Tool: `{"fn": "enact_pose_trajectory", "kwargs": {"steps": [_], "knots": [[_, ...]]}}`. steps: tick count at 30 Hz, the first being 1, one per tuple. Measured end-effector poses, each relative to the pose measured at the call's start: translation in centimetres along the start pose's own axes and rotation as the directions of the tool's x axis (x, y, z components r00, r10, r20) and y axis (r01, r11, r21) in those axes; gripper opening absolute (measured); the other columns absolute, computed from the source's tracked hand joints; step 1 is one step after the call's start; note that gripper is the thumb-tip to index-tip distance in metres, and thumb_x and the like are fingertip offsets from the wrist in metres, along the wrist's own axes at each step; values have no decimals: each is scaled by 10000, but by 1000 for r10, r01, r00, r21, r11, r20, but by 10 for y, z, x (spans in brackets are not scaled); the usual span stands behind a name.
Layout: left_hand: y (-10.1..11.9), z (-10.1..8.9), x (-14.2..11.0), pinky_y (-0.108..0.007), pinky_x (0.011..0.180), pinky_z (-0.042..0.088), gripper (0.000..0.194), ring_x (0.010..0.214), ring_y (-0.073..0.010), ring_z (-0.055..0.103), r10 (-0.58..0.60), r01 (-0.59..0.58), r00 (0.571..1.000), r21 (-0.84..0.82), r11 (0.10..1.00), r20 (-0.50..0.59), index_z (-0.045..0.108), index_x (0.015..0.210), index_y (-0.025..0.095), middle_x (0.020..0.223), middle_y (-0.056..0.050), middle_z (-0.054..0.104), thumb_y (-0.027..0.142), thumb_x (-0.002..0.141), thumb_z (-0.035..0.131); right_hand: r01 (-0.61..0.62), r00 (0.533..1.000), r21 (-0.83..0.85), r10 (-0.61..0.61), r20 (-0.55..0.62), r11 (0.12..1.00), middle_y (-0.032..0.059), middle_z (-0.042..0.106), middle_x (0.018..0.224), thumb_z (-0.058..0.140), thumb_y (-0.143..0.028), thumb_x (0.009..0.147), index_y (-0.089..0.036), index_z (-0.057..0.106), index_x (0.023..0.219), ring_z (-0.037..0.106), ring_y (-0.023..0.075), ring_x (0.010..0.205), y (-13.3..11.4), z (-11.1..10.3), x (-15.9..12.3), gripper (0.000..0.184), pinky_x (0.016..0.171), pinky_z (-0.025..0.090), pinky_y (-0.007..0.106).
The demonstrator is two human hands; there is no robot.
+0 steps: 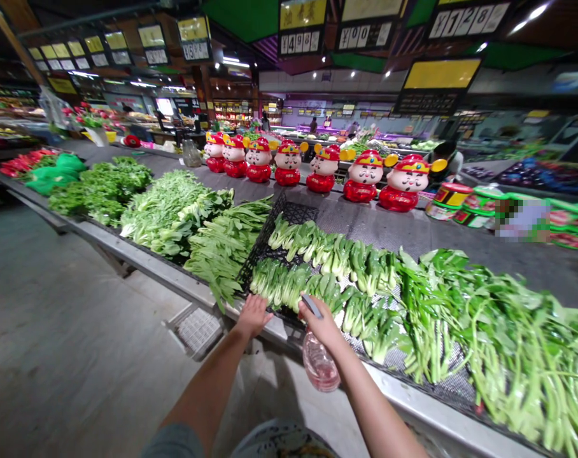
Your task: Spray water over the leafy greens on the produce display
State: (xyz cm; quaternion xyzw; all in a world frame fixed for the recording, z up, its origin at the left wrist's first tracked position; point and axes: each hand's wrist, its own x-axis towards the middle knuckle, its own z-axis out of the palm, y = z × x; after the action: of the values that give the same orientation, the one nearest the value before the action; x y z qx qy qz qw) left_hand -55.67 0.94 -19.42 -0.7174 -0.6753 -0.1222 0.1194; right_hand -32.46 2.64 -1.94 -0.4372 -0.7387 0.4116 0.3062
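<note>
Firmly closed, the right hand (321,329) wraps the top of a clear plastic spray bottle (320,364), whose pinkish body hangs below the fist, in front of the steel rim of the stall (415,393). Just beside it, the left hand (254,316) lies open and palm down, its fingers at the near end of rows of bok choy (312,280). A black plastic crate (289,213) sits tilted beneath and behind those rows. Long-stemmed greens (499,337) spread to the right, leafy bunches (169,213) to the left, and red-capped figurines (365,181) stand in a line beyond.
</note>
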Motion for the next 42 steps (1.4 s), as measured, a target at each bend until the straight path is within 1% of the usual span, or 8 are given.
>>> {"fn": "enact_pose_trajectory", "kwargs": {"steps": [5, 8, 12, 14, 20, 28, 37, 42], "knots": [[1, -1, -2, -458, 1083, 279, 550, 1194, -275, 483, -3, 3, 1000, 6, 1000, -28, 519, 1234, 107, 1208, -161, 599, 490, 882, 342, -26, 995, -40, 30, 91, 999, 13, 567, 595, 449, -496, 825, -209, 570, 676, 576, 183, 661, 6, 10, -1, 345, 637, 455, 306], [2, -2, -1, -461, 1080, 281, 551, 1196, -277, 480, -11, 12, 1000, 17, 1000, -9, 522, 1228, 104, 1207, -163, 598, 493, 876, 353, -67, 988, -44, 73, 134, 997, 12, 582, 609, 465, -496, 821, -205, 603, 728, 582, 179, 654, 7, 7, -2, 335, 619, 460, 303], [3, -3, 1, -472, 1083, 275, 550, 1199, -280, 476, -28, 28, 999, 11, 1000, 32, 524, 1229, 116, 1210, -154, 598, 497, 872, 352, -100, 979, -6, 100, 175, 995, 27, 631, 703, 501, -494, 801, -189, 633, 904, 605, 181, 701, 4, -6, -4, 348, 620, 474, 301], [4, -3, 2, -470, 1086, 270, 550, 1205, -279, 472, -33, 33, 999, 3, 999, 39, 520, 1237, 125, 1216, -149, 595, 500, 872, 347, -94, 977, 16, 89, 194, 995, 36, 644, 741, 515, -496, 791, -190, 634, 928, 613, 190, 735, 0, -14, -5, 356, 626, 480, 303], [3, -2, 1, -473, 1100, 244, 555, 1223, -291, 452, -42, 44, 999, -60, 997, 26, 505, 1253, 120, 1234, -159, 580, 493, 864, 369, -25, 982, -9, 26, 185, 1000, 29, 629, 705, 489, -503, 816, -211, 646, 874, 591, 178, 674, -7, -31, -8, 336, 604, 473, 299], [4, -7, 1, -473, 1102, 242, 541, 1228, -290, 448, -43, 46, 997, -49, 998, 57, 522, 1233, 108, 1240, -162, 577, 478, 870, 366, -42, 969, -138, 75, 237, 989, -5, 554, 551, 502, -451, 808, -198, 549, 657, 534, 155, 545, 13, -37, -14, 298, 552, 434, 287], [5, -13, 2, -469, 1091, 259, 491, 1173, -275, 489, -29, 30, 999, -61, 998, 21, 555, 1180, 136, 1165, -148, 616, 463, 875, 352, -67, 952, -23, 71, 298, 997, 57, 661, 836, 500, -537, 817, -201, 635, 857, 615, 191, 767, 6, -79, -27, 364, 658, 489, 307], [13, -19, 4, -477, 1090, 249, 480, 1222, -279, 448, -44, 45, 999, -60, 997, 23, 529, 1210, 130, 1211, -151, 588, 432, 889, 339, -70, 960, -44, 80, 269, 997, 49, 650, 835, 489, -525, 829, -211, 634, 859, 601, 170, 705, 13, -93, -34, 346, 626, 490, 303]]}}
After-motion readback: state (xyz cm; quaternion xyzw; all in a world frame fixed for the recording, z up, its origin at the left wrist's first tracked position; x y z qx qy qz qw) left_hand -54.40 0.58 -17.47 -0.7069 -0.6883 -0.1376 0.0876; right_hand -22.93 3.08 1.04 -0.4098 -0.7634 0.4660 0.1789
